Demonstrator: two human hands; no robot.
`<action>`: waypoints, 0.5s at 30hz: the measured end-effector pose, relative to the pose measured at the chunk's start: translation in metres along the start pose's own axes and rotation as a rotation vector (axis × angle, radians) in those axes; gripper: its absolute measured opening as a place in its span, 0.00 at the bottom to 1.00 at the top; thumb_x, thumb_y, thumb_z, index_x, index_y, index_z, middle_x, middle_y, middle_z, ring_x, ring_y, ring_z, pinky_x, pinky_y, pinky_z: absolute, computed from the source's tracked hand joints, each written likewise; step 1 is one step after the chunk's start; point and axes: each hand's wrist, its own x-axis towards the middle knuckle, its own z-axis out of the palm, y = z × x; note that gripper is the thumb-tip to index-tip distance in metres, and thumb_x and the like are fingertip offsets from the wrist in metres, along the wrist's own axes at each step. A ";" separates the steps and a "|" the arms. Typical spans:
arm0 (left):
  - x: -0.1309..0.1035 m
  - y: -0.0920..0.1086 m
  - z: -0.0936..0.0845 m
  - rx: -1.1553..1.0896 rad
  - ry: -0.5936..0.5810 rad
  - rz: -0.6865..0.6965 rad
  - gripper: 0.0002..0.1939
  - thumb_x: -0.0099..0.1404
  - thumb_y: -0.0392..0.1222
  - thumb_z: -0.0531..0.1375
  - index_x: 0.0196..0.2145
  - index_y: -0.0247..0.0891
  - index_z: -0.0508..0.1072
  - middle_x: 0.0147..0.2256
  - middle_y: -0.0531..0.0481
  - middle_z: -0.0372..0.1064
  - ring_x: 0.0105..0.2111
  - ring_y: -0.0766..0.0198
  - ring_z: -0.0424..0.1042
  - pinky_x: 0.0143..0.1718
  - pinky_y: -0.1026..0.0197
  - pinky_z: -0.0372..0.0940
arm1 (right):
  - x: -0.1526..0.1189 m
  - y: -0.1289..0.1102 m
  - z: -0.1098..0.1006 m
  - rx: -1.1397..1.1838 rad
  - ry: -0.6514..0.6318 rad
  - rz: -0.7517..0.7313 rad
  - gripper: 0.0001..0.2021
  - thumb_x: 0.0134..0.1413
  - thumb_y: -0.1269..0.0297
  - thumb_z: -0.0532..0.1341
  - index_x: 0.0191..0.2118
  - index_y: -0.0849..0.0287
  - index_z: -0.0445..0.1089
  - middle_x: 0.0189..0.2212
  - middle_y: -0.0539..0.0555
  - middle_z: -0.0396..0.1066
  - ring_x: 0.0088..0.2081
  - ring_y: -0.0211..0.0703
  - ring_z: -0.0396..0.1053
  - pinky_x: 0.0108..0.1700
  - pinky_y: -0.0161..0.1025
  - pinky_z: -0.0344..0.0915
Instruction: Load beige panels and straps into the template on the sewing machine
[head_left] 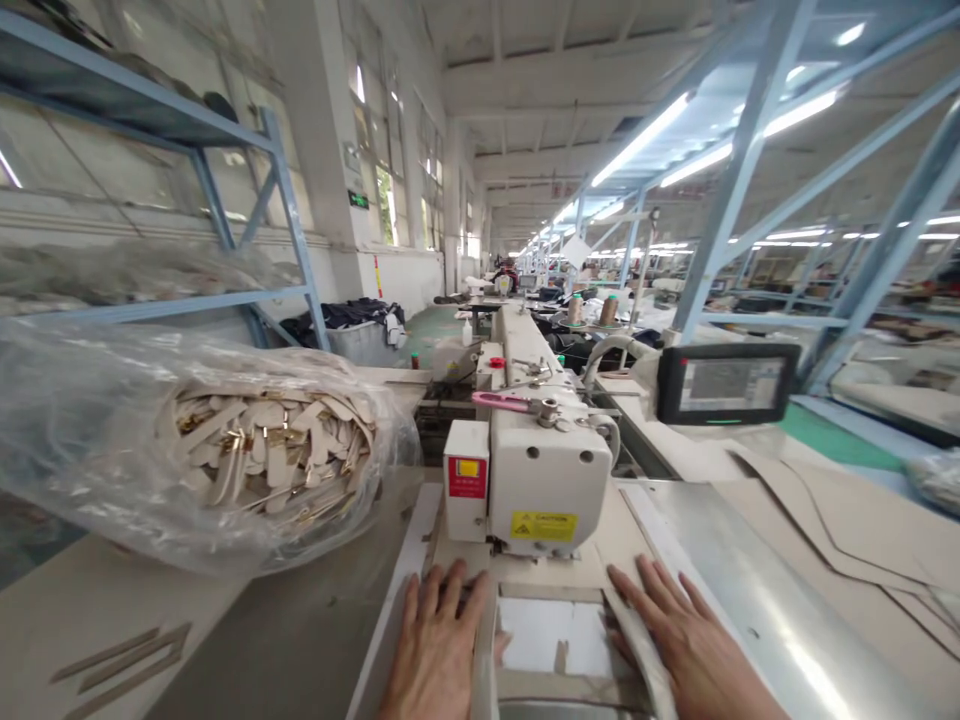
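In front of me stands a white industrial sewing machine (551, 475) with a yellow caution label. Below its head lies a beige panel (551, 688) with a rectangular opening, where a white surface shows. My left hand (439, 640) rests flat along the panel's left side, fingers stretched toward the machine. On the right side, my right hand (686, 635) lies with fingers spread over the curved beige edge (637, 640). Both thumbs show partly at the opening, and the panel's edges hide the rest of them. The needle area is hard to make out.
A clear plastic bag (82, 440) of beige straps with gold-coloured metal parts (277, 440) sits at left. Thin beige strips (131, 655) lie nearer me. Pink-handled scissors (502, 402) rest on the machine. A control screen (727, 385) and flat beige sheets (825, 510) are at right.
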 end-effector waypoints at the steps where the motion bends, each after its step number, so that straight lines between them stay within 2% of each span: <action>1: 0.000 0.000 -0.001 0.002 -0.015 0.005 0.27 0.72 0.55 0.56 0.64 0.45 0.66 0.64 0.37 0.61 0.64 0.33 0.60 0.64 0.25 0.52 | 0.000 0.000 0.000 0.006 -0.007 0.002 0.35 0.66 0.39 0.46 0.70 0.54 0.52 0.69 0.70 0.43 0.69 0.63 0.40 0.69 0.63 0.45; 5: 0.000 -0.002 -0.001 0.001 -0.085 0.006 0.28 0.72 0.53 0.55 0.66 0.40 0.64 0.66 0.36 0.57 0.65 0.33 0.56 0.66 0.28 0.51 | 0.001 0.001 0.002 0.007 0.007 -0.003 0.35 0.66 0.42 0.46 0.70 0.58 0.52 0.69 0.66 0.42 0.70 0.60 0.39 0.70 0.62 0.43; 9: -0.002 -0.006 -0.005 -0.033 -0.097 0.004 0.28 0.72 0.48 0.54 0.66 0.39 0.63 0.67 0.36 0.55 0.66 0.34 0.55 0.66 0.27 0.48 | -0.001 0.011 0.010 0.011 -0.022 -0.039 0.33 0.65 0.52 0.49 0.71 0.60 0.48 0.70 0.59 0.38 0.71 0.56 0.37 0.71 0.61 0.42; 11: -0.005 -0.007 -0.012 -0.088 -0.121 0.015 0.29 0.69 0.42 0.55 0.67 0.39 0.62 0.67 0.38 0.55 0.67 0.36 0.55 0.68 0.28 0.47 | -0.003 0.030 0.026 0.053 -0.010 -0.080 0.32 0.66 0.51 0.47 0.71 0.58 0.47 0.70 0.54 0.39 0.71 0.54 0.39 0.70 0.62 0.42; 12: -0.007 -0.007 -0.016 -0.125 -0.137 0.012 0.30 0.67 0.39 0.55 0.67 0.39 0.62 0.67 0.39 0.55 0.67 0.38 0.54 0.69 0.30 0.46 | -0.002 0.042 0.039 0.089 0.025 -0.100 0.32 0.68 0.48 0.45 0.71 0.56 0.47 0.70 0.52 0.41 0.70 0.54 0.42 0.70 0.63 0.44; 15: -0.009 -0.007 -0.025 -0.244 -0.122 -0.019 0.29 0.68 0.39 0.56 0.65 0.39 0.64 0.67 0.42 0.57 0.67 0.43 0.55 0.71 0.40 0.48 | 0.012 0.082 0.091 0.164 0.249 -0.158 0.28 0.68 0.45 0.47 0.69 0.45 0.55 0.68 0.49 0.49 0.68 0.56 0.52 0.67 0.65 0.55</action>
